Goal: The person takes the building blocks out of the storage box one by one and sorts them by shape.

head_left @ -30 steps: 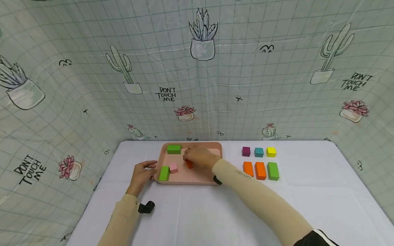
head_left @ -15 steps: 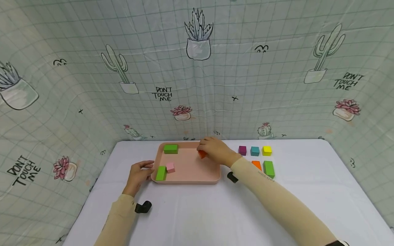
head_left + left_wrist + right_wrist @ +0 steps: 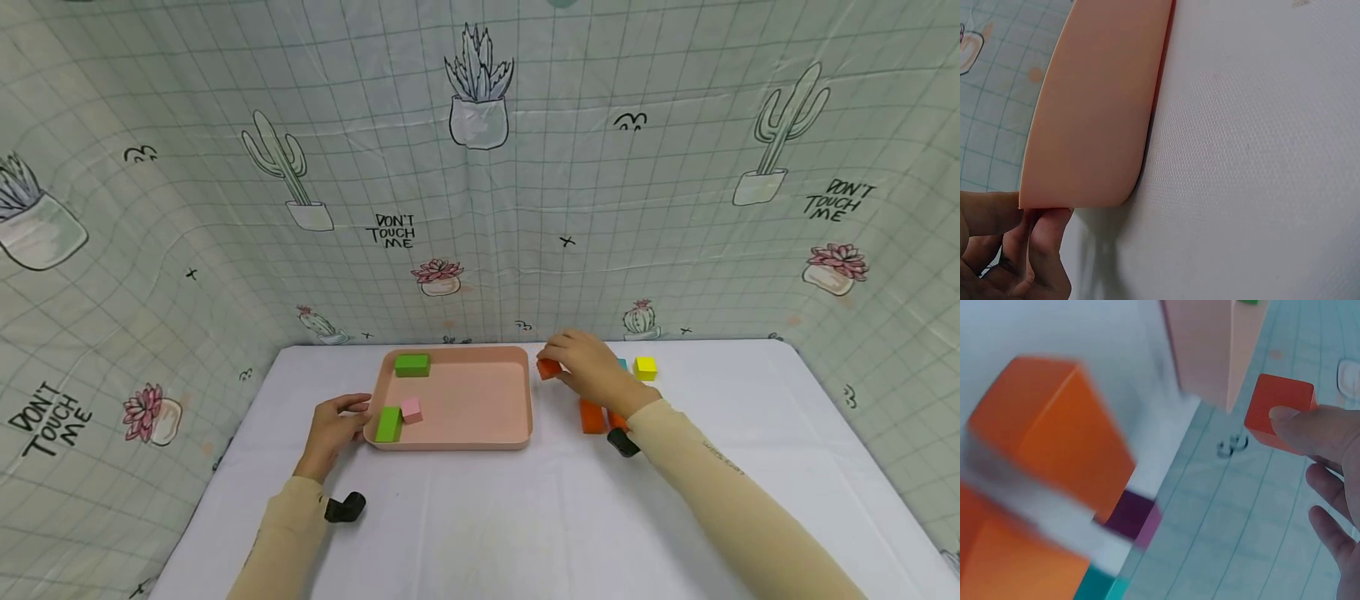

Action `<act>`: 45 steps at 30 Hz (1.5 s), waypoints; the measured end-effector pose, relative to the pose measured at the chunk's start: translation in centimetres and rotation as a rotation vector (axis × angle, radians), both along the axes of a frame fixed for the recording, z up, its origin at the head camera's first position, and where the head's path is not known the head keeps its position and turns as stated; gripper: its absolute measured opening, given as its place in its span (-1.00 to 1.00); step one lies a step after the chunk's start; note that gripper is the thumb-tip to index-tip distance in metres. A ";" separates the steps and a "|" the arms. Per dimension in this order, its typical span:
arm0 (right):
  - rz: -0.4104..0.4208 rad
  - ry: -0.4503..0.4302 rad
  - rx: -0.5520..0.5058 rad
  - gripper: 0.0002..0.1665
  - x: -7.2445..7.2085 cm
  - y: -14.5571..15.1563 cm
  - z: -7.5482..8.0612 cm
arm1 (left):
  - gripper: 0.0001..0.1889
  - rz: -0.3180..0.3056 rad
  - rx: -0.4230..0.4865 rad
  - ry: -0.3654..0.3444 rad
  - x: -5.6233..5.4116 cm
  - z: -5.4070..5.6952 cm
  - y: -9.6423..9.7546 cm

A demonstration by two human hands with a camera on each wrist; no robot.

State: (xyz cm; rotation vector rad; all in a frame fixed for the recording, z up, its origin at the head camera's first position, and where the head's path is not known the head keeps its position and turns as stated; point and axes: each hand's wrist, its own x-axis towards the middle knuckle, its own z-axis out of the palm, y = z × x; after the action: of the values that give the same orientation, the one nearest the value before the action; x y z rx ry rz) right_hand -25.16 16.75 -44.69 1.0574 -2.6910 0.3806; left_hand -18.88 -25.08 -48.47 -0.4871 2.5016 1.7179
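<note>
A red-orange cube is pinched in my right hand, just past the right end of the pink tray. In the right wrist view the thumb lies across this cube's face. My left hand is at the tray's left end; in the left wrist view its fingertips touch the outside of the tray wall. Inside the tray lie a green block at the back left, another green block at the front left, and a small pink cube beside that one.
Right of the tray, orange blocks stand partly under the right wrist. A yellow cube and a teal cube are behind them, with a purple cube. A patterned cloth hangs behind the white table.
My right hand has carried the red-orange cube rightward, from over the tray out past its right edge. The left hand stays at the tray's left end.
</note>
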 end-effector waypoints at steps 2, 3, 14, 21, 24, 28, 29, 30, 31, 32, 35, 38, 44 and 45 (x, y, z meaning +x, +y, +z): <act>-0.027 -0.015 -0.004 -0.58 0.3 1.1 -0.1 | -0.63 0.001 0.002 0.000 0.0 0.0 0.0; -0.038 -0.016 -0.009 -0.58 0.4 1.6 -0.1 | -0.63 0.001 0.004 0.002 0.0 0.0 0.0; -0.174 0.002 -0.054 -0.53 1.7 7.8 -0.1 | -0.63 0.003 0.002 -0.012 0.2 -0.1 -0.1; -0.248 -0.022 -0.055 -0.53 2.4 11.2 -0.5 | -0.63 0.003 0.000 0.001 0.2 -0.2 -0.2; -0.263 -0.010 -0.045 -0.55 2.6 12.5 -1.0 | -0.63 0.001 0.000 0.001 0.2 -0.3 -0.2; -0.293 -0.007 -0.049 -0.56 2.6 14.1 -1.6 | -0.63 0.002 0.000 -0.004 0.2 -0.3 -0.2; -0.301 -0.010 -0.052 -0.56 2.6 14.5 -1.8 | -0.63 0.003 0.000 -0.004 0.2 -0.3 -0.1; -0.308 -0.013 -0.055 -0.55 2.6 14.8 -2.0 | -0.63 0.004 -0.001 -0.004 0.2 -0.2 -0.1; -0.315 -0.015 -0.057 -0.54 2.6 15.2 -2.2 | -0.63 0.005 -0.001 -0.003 0.2 -0.2 -0.1; -0.321 -0.019 -0.058 -0.54 2.5 15.5 -2.5 | -0.63 0.005 0.000 -0.001 0.2 -0.2 -0.1; -0.339 -0.037 -0.052 -0.54 2.4 16.4 -3.2 | -0.63 0.001 0.001 0.003 0.1 -0.2 -0.1; -0.361 -0.071 -0.032 -0.55 2.1 17.0 -3.7 | -0.63 0.000 0.002 0.007 0.1 -0.3 -0.1; -0.375 -0.137 0.000 -0.57 1.6 17.4 -4.3 | -0.63 0.001 0.009 0.012 0.0 -0.2 -0.1; -0.374 -0.144 -0.001 -0.57 1.5 17.4 -4.3 | -0.63 0.000 0.009 0.011 0.0 -0.2 -0.1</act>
State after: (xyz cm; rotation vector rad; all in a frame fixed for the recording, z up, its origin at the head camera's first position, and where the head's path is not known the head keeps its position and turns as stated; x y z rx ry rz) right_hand -23.68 34.17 -48.99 0.5219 -2.9311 0.3986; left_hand -18.88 -25.16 -48.68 -0.4783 2.5002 1.7360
